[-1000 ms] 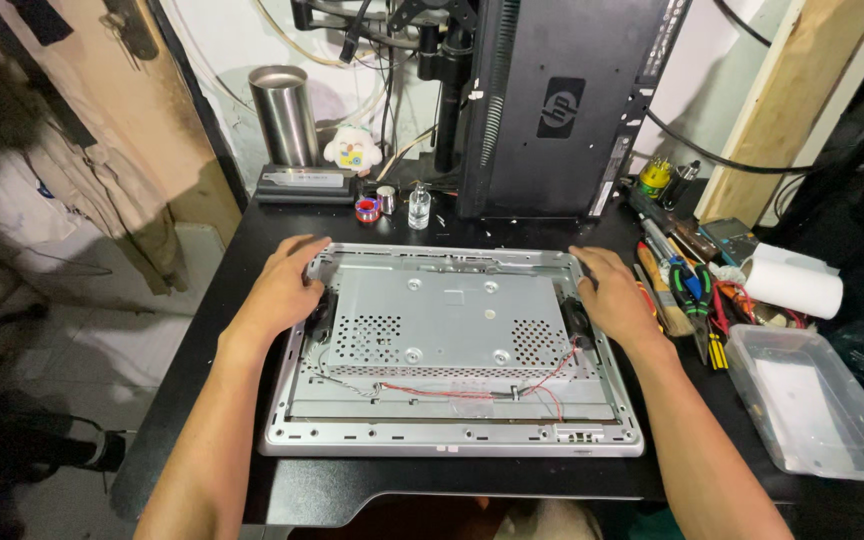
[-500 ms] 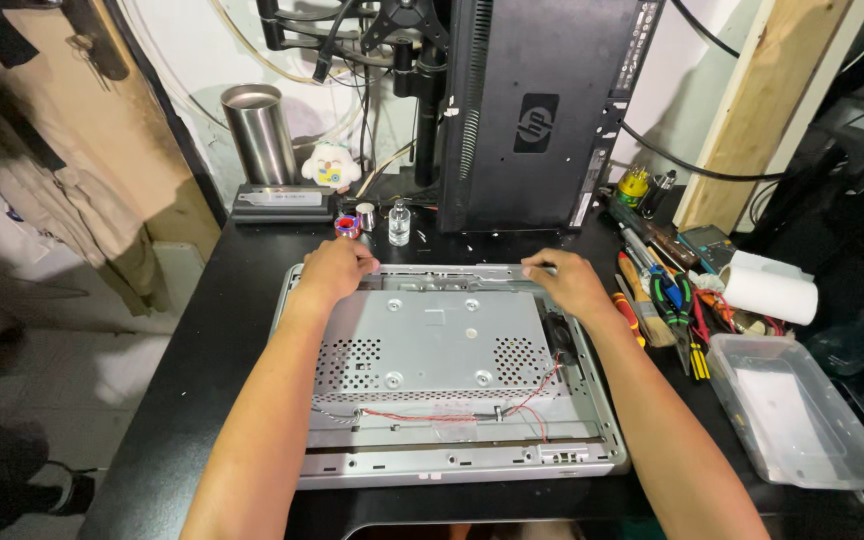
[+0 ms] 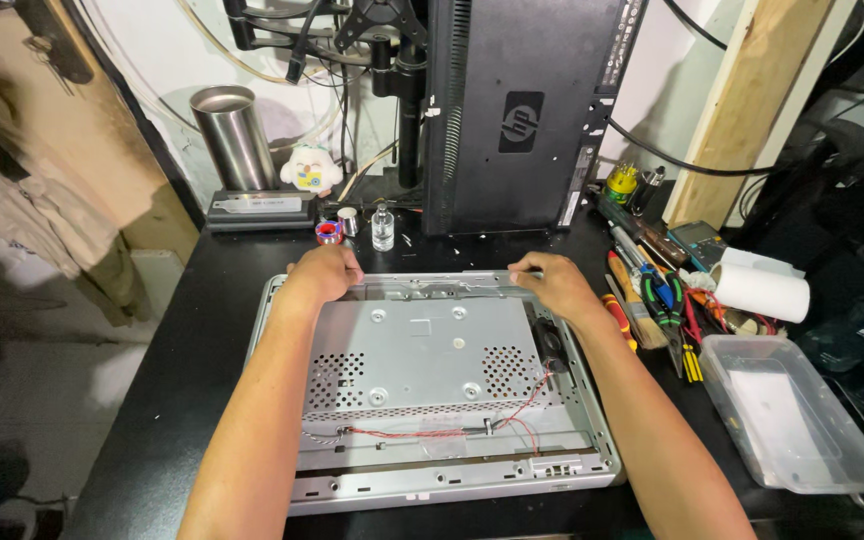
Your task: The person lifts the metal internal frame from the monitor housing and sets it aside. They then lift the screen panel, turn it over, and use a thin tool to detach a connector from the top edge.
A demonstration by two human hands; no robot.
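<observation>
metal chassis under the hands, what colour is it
Silver-grey bare metal chassis, seen best in the head view.

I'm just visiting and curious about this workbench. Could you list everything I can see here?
Metal monitor chassis: one, silver-grey, flat at desk centre.
Wires: a few, red and white, across its near part.
Black monitor back: one, upright behind it.
Steel cup: one, silver, back left.
Small toy figure: one, white and yellow, beside the cup.
Small bottle: one, clear, back centre.
Hand tools: several, red, blue, yellow, on the right.
Paper roll: one, white, far right.
Plastic tray: one, clear, near right.
Desk: one, black.
Left hand: on the chassis's far left edge.
Right hand: on its far right edge.
</observation>
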